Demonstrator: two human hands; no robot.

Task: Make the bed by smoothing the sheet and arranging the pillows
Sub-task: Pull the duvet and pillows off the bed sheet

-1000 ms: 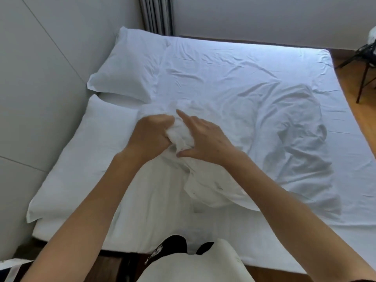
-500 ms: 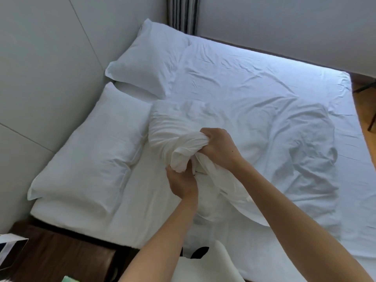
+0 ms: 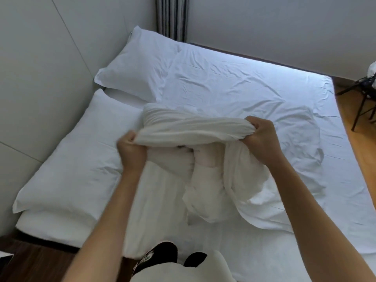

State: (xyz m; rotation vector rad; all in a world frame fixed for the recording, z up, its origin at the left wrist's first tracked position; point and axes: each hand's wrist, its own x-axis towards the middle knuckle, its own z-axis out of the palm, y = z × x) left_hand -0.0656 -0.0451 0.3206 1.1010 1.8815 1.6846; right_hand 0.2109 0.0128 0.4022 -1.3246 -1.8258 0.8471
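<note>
**Sheet bunch: soft, light, floppy — grip by the edge, not the wad**

Sheet [image 3: 191,129] is gathered into a rope-like band stretched between both hands, w/ the rest drooping in a loose heap below and toward the person, onto the bed [image 3: 254,88].

Left hand [image 3: 130,148]: fist closed round the left end of the band, fingers curled tight on cloth. Further left of it lies the near pillow [image 3: 69,157]; the far pillow [image 3: 140,68] sits beyond, up by the wall corner.

Btwn the hands: thin cotton-like fabric, many fine pleats, sags at once where unsupported. Likely v. light, no stiffness, not fragile; prob. slips a bit when bunched thick.

Right hand [image 3: 259,135]: also clenched, gripping the right end, knuckles up. Right of it the bed's fitted cover is creased, w/ broad wrinkles.

Best hold, I'd judge: find a hem or two corners, pinch each, spread wide apart so it opens flat; a wad grip only keeps it twisted.
</note>
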